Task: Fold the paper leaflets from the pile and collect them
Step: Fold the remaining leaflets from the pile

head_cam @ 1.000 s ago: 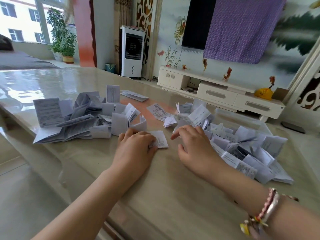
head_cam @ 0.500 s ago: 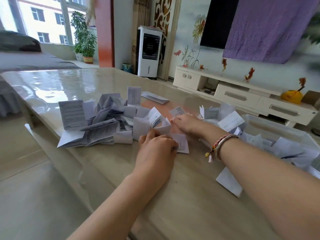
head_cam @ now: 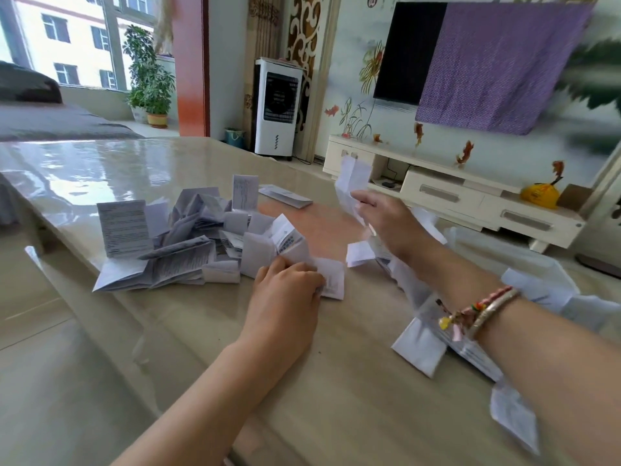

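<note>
Left hand [head_cam: 285, 287], frame centre, fingers curled, pinching folded leaflet [head_cam: 332, 280] flat on table [head_cam: 336, 398]. Right hand [head_cam: 386, 223], upper centre, grasping raised leaflet [head_cam: 351, 186]. Leaflet pile [head_cam: 174, 237] centre left.

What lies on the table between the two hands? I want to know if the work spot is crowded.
In the head view, mostly bare table separates the left hand from the right hand; one small folded leaflet lies there.

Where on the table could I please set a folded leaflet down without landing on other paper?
The bare glossy beige tabletop near the front edge, between the two forearms, is free, as is the far shiny stretch behind the left heap of white printed leaflets. It is crowded around that heap, the left hand, and the right-side scattered leaflets.
</note>
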